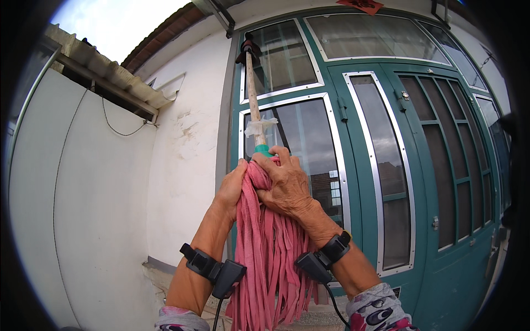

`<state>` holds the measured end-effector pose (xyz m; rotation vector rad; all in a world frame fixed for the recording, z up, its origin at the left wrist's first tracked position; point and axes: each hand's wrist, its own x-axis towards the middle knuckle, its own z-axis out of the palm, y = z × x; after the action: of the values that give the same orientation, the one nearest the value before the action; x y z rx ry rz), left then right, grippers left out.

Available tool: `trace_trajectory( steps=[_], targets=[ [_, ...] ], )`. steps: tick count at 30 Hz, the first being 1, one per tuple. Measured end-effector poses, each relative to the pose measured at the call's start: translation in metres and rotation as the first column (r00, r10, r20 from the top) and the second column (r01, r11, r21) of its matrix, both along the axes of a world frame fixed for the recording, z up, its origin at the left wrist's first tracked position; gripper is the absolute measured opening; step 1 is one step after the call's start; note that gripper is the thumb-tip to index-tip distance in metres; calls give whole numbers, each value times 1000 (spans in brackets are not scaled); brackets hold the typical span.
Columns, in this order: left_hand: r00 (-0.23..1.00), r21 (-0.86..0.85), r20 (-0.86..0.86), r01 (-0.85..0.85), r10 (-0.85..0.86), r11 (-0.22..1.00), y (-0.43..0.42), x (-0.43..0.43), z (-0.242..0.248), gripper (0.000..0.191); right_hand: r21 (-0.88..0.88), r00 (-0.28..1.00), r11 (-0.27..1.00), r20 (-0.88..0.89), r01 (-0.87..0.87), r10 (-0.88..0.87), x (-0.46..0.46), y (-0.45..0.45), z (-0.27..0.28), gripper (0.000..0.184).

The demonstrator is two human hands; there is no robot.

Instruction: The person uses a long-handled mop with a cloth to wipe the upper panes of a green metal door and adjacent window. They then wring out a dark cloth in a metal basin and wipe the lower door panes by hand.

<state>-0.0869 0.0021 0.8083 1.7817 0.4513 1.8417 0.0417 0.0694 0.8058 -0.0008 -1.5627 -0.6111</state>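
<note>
A mop with pink cloth strips (269,256) hangs before me, its head raised and the strips falling downward. Its wooden handle (251,82) runs up from a green plastic collar (263,149) toward the window frame. A whitish plastic scrap (260,126) is wrapped around the handle above the collar. At the handle's far end is a dark cloth or cap (248,50). My left hand (232,182) grips the bundled strips from the left. My right hand (285,180) is on the right side of the mop head, fingers curled over the strips just below the collar.
Behind the mop stands a green metal door (447,269) with glass panels and a barred screen. A white wall (186,165) and a pale panel (99,198) with a hanging cord (57,178) are at the left. Corrugated roofing (112,70) juts out at upper left.
</note>
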Motion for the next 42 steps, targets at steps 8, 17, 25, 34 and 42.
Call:
trace_trajectory(
  steps=[8,17,25,34,42],
  targets=[
    [1000,272,-7,-10,12,962,-21,-42,-12,65,-59,969,968,-33,243,-245,-41,-6,89,51],
    [914,242,172,-401,367,884,-74,-149,-117,80,-22,926,926,7,376,-376,-62,-21,141,45],
    [903,185,-145,-376,404,908,-34,-123,-116,79,-42,860,863,-71,503,-504,-42,-26,134,39],
    [978,240,-190,131,-86,962,-5,-14,-44,91,-88,838,844,-98,530,-536,2,-35,139,44],
    [940,273,-229,311,-253,910,-18,23,-33,79,-54,847,860,-148,508,-510,40,-41,145,38]
  ],
)
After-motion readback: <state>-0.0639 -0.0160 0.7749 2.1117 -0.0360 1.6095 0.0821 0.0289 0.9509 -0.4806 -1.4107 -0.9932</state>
